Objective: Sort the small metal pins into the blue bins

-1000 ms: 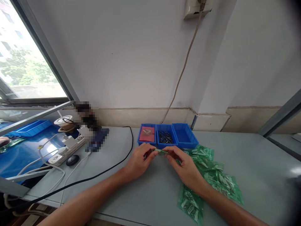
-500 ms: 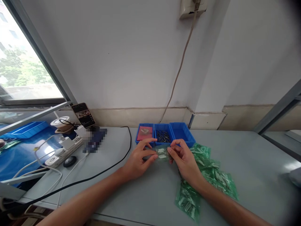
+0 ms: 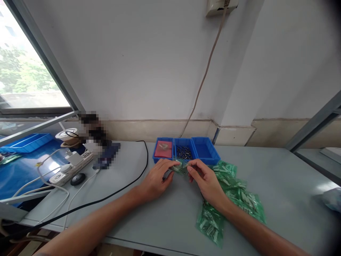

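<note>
Between my hands, just in front of the blue bins, is a small clear plastic bag with pale and metallic pieces inside. My left hand has its fingers closed on the bag's left end. The bag's right end is pinched between the thumb and fingers of my right hand. Several green-tinted plastic bags of similar small parts lie spread under and beside my right forearm. One more green bag lies nearer the table's front edge.
Three blue bins stand by the wall: the left bin holds a red piece, the middle bin dark metal pins, the right bin shows its bare floor. A black cable crosses the table left of me, near a power strip and mouse.
My left fingers, spread apart before, have closed on the bag's left end. The bag has tilted and shifted slightly, still in my right hand. The view has moved a little.
</note>
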Demonstrator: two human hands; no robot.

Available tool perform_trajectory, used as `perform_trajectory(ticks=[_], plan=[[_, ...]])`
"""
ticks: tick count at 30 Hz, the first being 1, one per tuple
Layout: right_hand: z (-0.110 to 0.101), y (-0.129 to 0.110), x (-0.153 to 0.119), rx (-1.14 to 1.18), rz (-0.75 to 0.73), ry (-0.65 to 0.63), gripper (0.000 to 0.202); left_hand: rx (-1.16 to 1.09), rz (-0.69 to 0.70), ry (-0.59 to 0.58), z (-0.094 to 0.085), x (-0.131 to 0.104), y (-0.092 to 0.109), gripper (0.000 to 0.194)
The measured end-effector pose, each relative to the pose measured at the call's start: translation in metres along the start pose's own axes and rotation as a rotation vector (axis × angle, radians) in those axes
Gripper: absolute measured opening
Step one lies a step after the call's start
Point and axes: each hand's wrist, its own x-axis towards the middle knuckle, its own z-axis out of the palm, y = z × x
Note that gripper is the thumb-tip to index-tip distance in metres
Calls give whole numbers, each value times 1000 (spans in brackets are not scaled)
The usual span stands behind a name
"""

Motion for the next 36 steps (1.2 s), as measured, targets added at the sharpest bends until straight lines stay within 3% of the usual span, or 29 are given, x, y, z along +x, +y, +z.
perform_trajectory(ticks=[4, 8, 14, 18, 22, 24, 32, 36], plan=[[2, 1, 0, 113, 23, -32, 27, 2, -29, 14, 0, 0, -1, 31], [1, 2, -2, 27, -5, -52, 18, 21, -67, 54, -2, 1, 0, 19], [0, 2, -6, -221, -120, -57, 14, -49, -151, 16, -3, 5, 5, 24], [2, 7, -7, -153, -75, -78, 16, -72, -166, -45, -2, 5, 4, 32], [3, 10, -8, -95, -60, -34, 23, -132, -258, -47, -1, 1, 1, 24], [2, 8, -8, -126, -84, -14, 17, -175, -285, -60, 0, -2, 1, 34], [-1, 3, -6, -216, -124, -18, 22, -130, -162, -128, 0, -1, 0, 42], [-1, 2, -6, -232, -136, -49, 20, -112, -143, -94, -3, 2, 1, 25]])
